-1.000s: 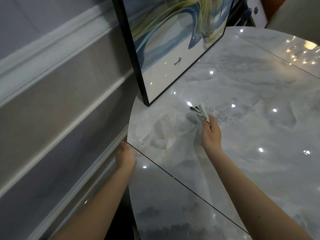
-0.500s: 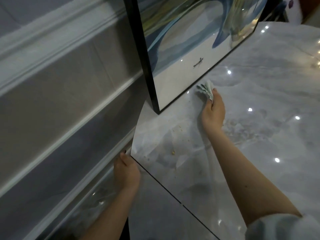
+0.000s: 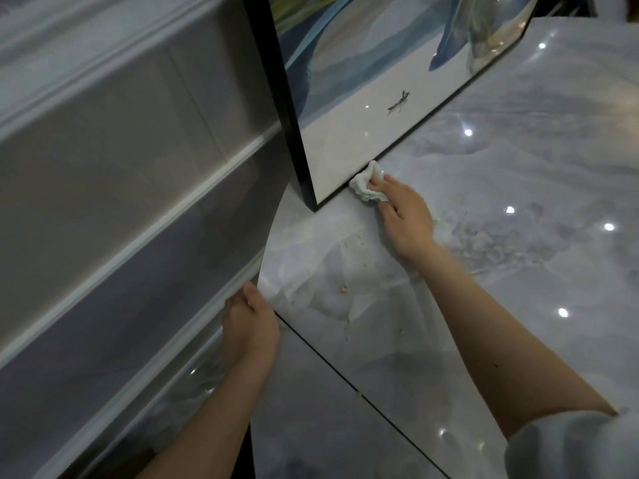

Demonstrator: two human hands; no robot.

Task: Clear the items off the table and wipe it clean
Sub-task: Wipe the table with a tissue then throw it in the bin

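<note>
Left hand (image 3: 249, 318) curled over the table (image 3: 518, 271) edge, bracing. Crumbs (image 3: 344, 289) loose on the glossy, slippery top. Further right, right hand (image 3: 403, 216) pinching a soft, light cloth (image 3: 367, 183), bunched against the picture frame (image 3: 287, 108); best held wadded under the fingertips, probably.

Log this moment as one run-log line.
phase: wiping | right hand: presses cloth at picture frame base | left hand: grips table edge | crumbs: remain

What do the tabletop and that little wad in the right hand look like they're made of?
Table: polished marble or a marble-look slab; grey veining, mirror-like light reflections. Cloth: soft pale green fabric, possibly microfibre or paper; it bunches into folds under the right hand.
</note>
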